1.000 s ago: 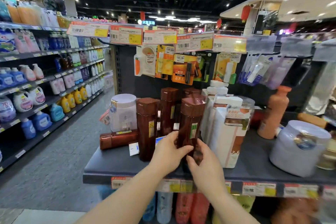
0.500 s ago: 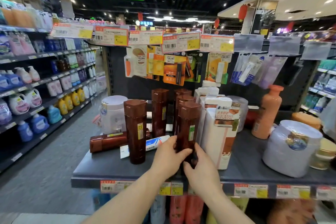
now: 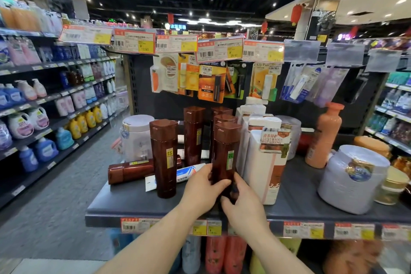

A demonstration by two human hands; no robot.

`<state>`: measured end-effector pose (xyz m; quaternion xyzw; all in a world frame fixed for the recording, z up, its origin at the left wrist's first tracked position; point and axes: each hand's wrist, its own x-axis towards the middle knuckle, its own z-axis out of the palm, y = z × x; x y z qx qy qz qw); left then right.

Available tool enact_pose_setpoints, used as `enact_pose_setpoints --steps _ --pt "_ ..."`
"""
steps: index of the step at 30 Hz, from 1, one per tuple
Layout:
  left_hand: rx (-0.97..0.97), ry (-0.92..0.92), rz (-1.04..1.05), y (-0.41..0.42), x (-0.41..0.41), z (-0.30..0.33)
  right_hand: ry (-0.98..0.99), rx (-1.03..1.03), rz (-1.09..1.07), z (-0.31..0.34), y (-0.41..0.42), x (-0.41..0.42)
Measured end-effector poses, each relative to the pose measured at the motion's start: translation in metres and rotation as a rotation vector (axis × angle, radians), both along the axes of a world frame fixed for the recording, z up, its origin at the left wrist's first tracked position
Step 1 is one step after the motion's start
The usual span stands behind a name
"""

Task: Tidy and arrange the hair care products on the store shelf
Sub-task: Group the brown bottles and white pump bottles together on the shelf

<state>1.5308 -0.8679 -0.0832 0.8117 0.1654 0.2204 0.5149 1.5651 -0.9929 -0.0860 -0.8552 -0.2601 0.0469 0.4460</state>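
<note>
Tall brown plastic bottle (image 3: 225,153), centre frame, is clasped low by left hand (image 3: 203,189) and right hand (image 3: 243,204); rigid, glossy, probably slippery and top-heavy.

left hand (image 3: 203,187), right hand (image 3: 241,204), fingers curled, gripping

Your clearest way in was the bare front strip of the shelf (image 3: 124,203). A fallen brown bottle (image 3: 131,172) and a flat toothpaste box (image 3: 189,173) blocked the left rear; the white bottle (image 3: 264,169) stood close on the right.
</note>
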Motion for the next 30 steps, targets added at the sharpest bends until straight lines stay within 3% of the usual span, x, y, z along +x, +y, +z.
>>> enact_pose_setpoints --steps 9,14,20,30 --pt "-0.022 0.18 -0.063 0.011 0.001 0.005 0.014 0.01 -0.058 0.004 0.008 0.006" --pt "0.044 0.199 -0.016 0.023 0.004 -0.005 -0.047 -0.115 -0.144 0.013 0.022 0.004" --pt "0.102 0.084 0.153 0.03 0.004 -0.003 -0.147 -0.165 -0.173 0.009 0.026 0.001" --pt "-0.042 0.043 0.062 0.031 0.02 -0.011 -0.199 -0.149 -0.185 0.006 0.012 -0.003"
